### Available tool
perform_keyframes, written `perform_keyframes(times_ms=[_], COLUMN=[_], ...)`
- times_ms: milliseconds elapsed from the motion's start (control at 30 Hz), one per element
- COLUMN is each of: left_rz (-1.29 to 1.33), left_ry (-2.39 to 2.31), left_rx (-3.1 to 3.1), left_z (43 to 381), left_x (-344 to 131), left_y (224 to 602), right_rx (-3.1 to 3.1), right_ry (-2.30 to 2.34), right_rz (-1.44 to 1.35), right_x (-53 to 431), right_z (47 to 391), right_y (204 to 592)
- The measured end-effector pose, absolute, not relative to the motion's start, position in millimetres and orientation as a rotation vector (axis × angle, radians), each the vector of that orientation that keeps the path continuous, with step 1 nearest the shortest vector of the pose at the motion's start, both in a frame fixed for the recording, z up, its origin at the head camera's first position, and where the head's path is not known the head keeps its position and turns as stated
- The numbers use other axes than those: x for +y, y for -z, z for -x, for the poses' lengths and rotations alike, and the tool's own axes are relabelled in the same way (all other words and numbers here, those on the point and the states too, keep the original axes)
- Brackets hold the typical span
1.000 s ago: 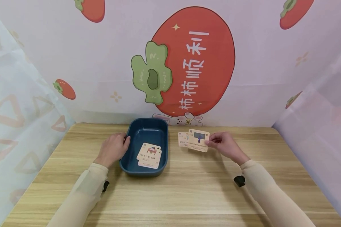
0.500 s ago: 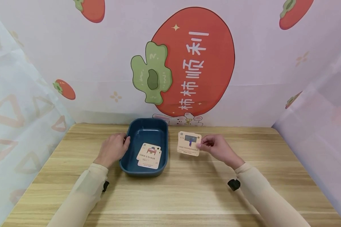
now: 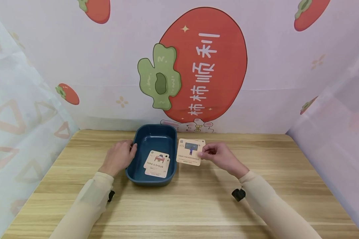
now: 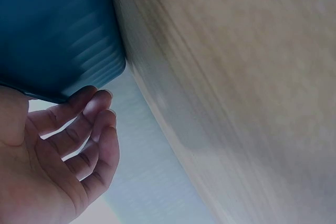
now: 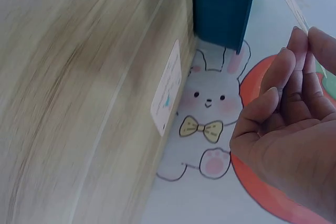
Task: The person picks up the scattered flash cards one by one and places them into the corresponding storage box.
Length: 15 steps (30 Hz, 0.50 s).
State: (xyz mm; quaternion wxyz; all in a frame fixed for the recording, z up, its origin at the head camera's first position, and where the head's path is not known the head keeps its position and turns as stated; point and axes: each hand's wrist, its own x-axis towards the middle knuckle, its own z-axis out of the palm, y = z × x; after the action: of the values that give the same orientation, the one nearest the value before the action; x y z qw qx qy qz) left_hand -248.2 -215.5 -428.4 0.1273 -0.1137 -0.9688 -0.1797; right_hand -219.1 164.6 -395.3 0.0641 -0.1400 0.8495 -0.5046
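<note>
My left hand (image 3: pixel 118 157) grips the left rim of a dark blue plastic bin (image 3: pixel 151 141). In the left wrist view its fingers (image 4: pixel 100 103) curl under the rim. Several picture cards lie overlapped in the bin, the top card (image 3: pixel 158 160) reading "take a break". My right hand (image 3: pixel 224 157) pinches the right edge of a cream card (image 3: pixel 187 159) showing a figure at a blackboard, held above the table close to the bin's right rim. It shows edge-on in the right wrist view. Below it, another card (image 5: pixel 168 87) lies on the table, mostly hidden from the head view.
The wood-grain table (image 3: pixel 179 209) reaches a white fabric backdrop (image 3: pixel 257 109) printed with persimmons and a rabbit. Fabric also hangs on both sides. A small black device (image 3: pixel 238 195) sits at the right wrist.
My right hand has carried the blackboard card leftward, over the card on the table, to just beside the bin. My left hand and the bin have stayed put.
</note>
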Motion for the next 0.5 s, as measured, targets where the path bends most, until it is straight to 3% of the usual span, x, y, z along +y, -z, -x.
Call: perform_keyframes(times_ms=[500], left_rz=[0.328], left_ry=[0.519], left_rx=[-2.825], left_z=[249.4], left_x=[-216.0], left_y=[428.6], right_rx=[2.535], right_ry=[1.485], right_rz=[0.446], right_x=[135.3], right_z=[217.7], right_y=[396.7])
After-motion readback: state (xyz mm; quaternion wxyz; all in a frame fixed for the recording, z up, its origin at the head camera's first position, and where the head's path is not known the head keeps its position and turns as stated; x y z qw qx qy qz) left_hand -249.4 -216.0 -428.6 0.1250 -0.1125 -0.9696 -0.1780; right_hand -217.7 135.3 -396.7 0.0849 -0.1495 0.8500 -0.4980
